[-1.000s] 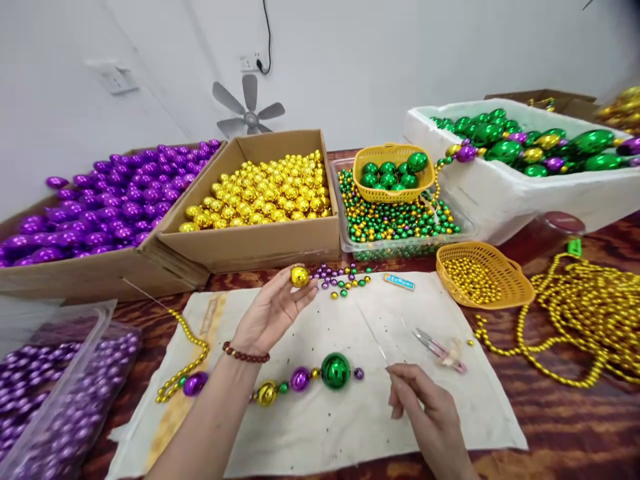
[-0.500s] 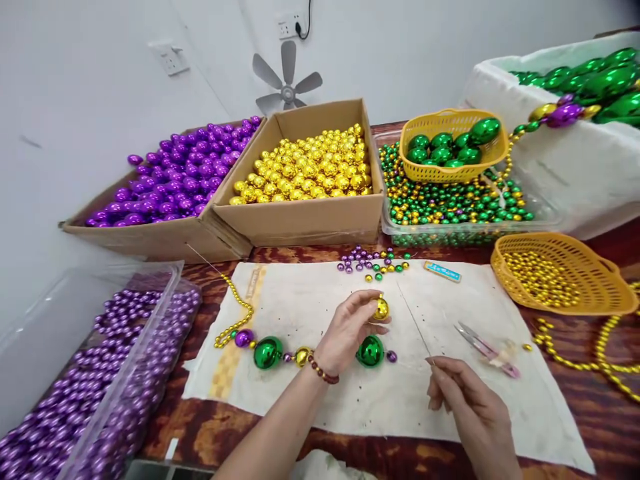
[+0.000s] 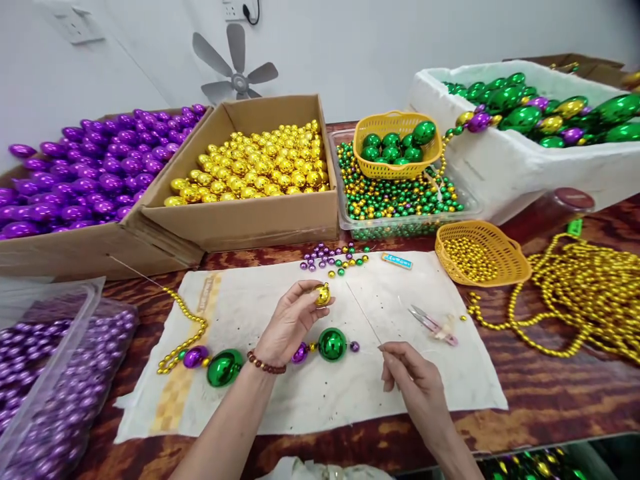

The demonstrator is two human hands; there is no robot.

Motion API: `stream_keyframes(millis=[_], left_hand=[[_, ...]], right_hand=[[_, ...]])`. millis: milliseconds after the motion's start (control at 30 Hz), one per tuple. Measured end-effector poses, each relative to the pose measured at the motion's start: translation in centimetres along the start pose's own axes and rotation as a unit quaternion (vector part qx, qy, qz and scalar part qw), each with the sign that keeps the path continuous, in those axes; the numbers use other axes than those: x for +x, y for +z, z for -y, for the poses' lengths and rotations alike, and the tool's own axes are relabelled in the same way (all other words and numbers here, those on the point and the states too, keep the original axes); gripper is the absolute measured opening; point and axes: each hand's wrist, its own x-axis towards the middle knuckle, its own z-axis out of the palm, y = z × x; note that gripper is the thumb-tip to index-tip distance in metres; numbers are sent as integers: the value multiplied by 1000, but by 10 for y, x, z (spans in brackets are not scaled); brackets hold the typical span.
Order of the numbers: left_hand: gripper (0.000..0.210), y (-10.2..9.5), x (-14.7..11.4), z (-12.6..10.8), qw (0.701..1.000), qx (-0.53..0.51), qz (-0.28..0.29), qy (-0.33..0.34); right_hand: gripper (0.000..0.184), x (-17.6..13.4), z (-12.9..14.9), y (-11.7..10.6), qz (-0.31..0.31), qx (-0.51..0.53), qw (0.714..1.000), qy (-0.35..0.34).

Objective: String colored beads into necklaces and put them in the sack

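Observation:
My left hand (image 3: pixel 287 323) is closed on a shiny gold ball bead (image 3: pixel 323 294), held between thumb and fingers above the white cloth (image 3: pixel 360 397). My right hand (image 3: pixel 413 377) pinches the near end of a long thin needle (image 3: pixel 364 313), its tip pointing up and left, apart from the bead. Beneath my left hand lies a strand across the cloth. It shows a purple bead (image 3: pixel 195 357), a large green bead (image 3: pixel 225 368), another large green bead (image 3: pixel 333 345) and a small purple bead (image 3: pixel 355 347). My left wrist and hand hide its middle. Small gold beads (image 3: pixel 193 313) continue its left end.
Thread snips (image 3: pixel 433 325) lie right of the needle. Loose small beads (image 3: pixel 325 257) sit at the cloth's back edge. Behind stand boxes of purple beads (image 3: pixel 100 167) and gold beads (image 3: pixel 265 163). A yellow basket (image 3: pixel 515 267) and piled gold bead strings (image 3: pixel 590 293) are at right.
The view has swung to the right, so everything appears farther left and more of the right side shows. Both hands keep their holds on the gold bead and the needle.

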Motion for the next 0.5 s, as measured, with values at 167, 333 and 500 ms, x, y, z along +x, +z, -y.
stream_keyframes(millis=[167, 333, 500], left_hand=[[31, -2, 3, 1, 997, 72, -8, 20], [22, -1, 6, -7, 999, 41, 5, 32], [23, 4, 9, -15, 998, 30, 14, 44]], right_hand=[[19, -2, -1, -2, 0, -8, 1000, 7], [22, -4, 4, -2, 37, -12, 999, -1], [22, -4, 6, -2, 20, -37, 999, -29]])
